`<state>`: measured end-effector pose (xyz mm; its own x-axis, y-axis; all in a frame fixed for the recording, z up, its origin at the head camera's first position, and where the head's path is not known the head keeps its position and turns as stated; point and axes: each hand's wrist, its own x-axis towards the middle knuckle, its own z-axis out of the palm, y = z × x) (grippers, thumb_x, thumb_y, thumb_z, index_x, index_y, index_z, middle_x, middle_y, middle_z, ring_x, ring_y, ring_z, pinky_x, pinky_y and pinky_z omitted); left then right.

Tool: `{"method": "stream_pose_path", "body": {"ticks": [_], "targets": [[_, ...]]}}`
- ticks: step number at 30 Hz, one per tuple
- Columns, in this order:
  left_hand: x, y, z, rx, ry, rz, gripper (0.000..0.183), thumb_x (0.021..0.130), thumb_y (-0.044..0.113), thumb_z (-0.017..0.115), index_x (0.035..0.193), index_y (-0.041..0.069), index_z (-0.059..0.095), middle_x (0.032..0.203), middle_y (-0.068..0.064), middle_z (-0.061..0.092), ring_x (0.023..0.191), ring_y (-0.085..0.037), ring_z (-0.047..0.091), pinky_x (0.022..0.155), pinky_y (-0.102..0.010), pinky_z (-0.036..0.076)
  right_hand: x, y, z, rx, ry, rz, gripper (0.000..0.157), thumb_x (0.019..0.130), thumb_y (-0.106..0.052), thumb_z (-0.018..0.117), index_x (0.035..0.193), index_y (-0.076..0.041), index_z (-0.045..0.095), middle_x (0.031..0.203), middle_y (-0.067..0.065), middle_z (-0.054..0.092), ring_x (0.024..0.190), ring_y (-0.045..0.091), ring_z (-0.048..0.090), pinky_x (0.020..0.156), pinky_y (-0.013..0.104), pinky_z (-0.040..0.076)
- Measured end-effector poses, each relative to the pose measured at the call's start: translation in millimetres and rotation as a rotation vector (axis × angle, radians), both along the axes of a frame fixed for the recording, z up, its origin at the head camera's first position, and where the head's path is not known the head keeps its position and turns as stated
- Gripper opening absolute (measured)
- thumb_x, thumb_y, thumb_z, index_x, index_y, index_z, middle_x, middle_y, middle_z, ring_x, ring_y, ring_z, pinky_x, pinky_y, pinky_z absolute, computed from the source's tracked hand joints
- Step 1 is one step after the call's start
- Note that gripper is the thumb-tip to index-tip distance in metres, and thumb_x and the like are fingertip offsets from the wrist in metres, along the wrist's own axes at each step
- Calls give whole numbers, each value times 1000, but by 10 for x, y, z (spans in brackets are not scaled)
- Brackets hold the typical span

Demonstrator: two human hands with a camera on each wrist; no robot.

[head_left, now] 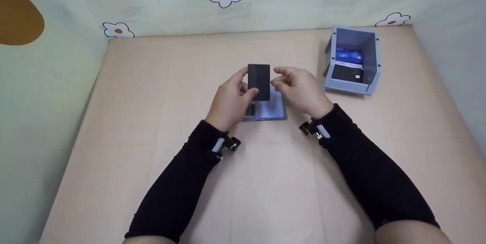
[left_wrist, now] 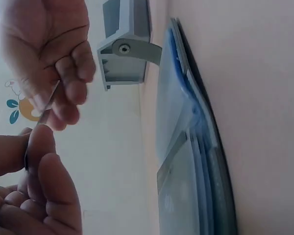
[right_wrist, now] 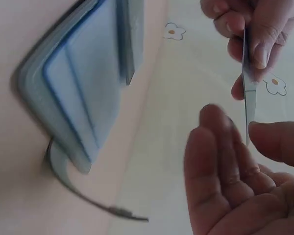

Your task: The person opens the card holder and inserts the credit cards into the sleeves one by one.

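Note:
In the head view my left hand [head_left: 231,96] pinches a black card [head_left: 259,79] near its lower edge, thumb on its face, holding it upright. Facing it, my right hand [head_left: 303,90] has its thumb and fingers bent beside the card's right edge. The right wrist view shows the right thumb [right_wrist: 279,139] close to the end of the card [right_wrist: 247,93]; whether it touches I cannot tell. Beneath both hands an open card holder [head_left: 274,109] with clear plastic sleeves lies on the table, partly covered by the left hand and card. Its snap strap [left_wrist: 147,52] sticks out.
At the back right stands a grey-blue bin [head_left: 347,87], holding a blue card [head_left: 348,56] and a black card [head_left: 345,73], both marked VIP. Pale walls [head_left: 171,1] with printed flowers border the table [head_left: 273,183] at the back and sides.

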<state>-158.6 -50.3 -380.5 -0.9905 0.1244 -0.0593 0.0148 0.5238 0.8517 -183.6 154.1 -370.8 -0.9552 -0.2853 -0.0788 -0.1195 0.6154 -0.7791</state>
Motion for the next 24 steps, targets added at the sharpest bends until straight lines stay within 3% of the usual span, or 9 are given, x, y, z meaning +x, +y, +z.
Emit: {"method": "stream_pose_path", "body": {"ticks": [3, 7, 11, 15, 21, 24], "targets": [[-28, -57, 11, -77, -15, 7, 77, 102, 18, 70, 167, 15, 29, 89, -2, 69, 78, -20, 71, 74, -31, 57, 11, 56, -63, 238, 77, 140, 52, 99, -18, 73, 147, -3, 60, 143, 16, 67, 134, 32, 63, 115, 48, 47], [-53, -113, -5, -159, -42, 0, 78, 103, 18, 68, 168, 19, 25, 85, -1, 69, 74, -17, 69, 74, -33, 53, 22, 104, -136, 422, 119, 292, 60, 93, -27, 80, 145, -2, 62, 155, 18, 56, 147, 36, 50, 126, 50, 33], [-71, -130, -39, -197, -79, -18, 74, 104, 19, 66, 167, 18, 29, 79, -1, 67, 69, -16, 67, 72, -33, 52, 26, 112, -163, 489, 143, 337, 64, 91, -30, 81, 143, 0, 62, 156, 20, 54, 149, 35, 48, 127, 50, 29], [-80, -133, -65, -230, -101, -32, 72, 104, 20, 65, 167, 16, 30, 75, -1, 64, 67, -16, 65, 75, -34, 52, 29, 90, -186, 529, 140, 368, 64, 89, -30, 83, 142, 1, 63, 154, 20, 57, 142, 32, 56, 124, 51, 33], [-83, -133, -91, -301, -113, -45, 71, 104, 21, 66, 166, 15, 34, 78, -5, 63, 75, -19, 64, 95, -37, 53, 36, 65, -213, 554, 146, 384, 66, 85, -30, 86, 139, 2, 65, 151, 19, 60, 129, 33, 66, 119, 52, 38], [-88, -132, -105, -321, -122, -55, 70, 103, 22, 66, 165, 14, 35, 95, -10, 70, 89, -20, 66, 106, -39, 50, 36, 65, -225, 551, 155, 386, 65, 84, -28, 87, 138, 2, 66, 150, 20, 60, 128, 34, 66, 118, 52, 40]]}}
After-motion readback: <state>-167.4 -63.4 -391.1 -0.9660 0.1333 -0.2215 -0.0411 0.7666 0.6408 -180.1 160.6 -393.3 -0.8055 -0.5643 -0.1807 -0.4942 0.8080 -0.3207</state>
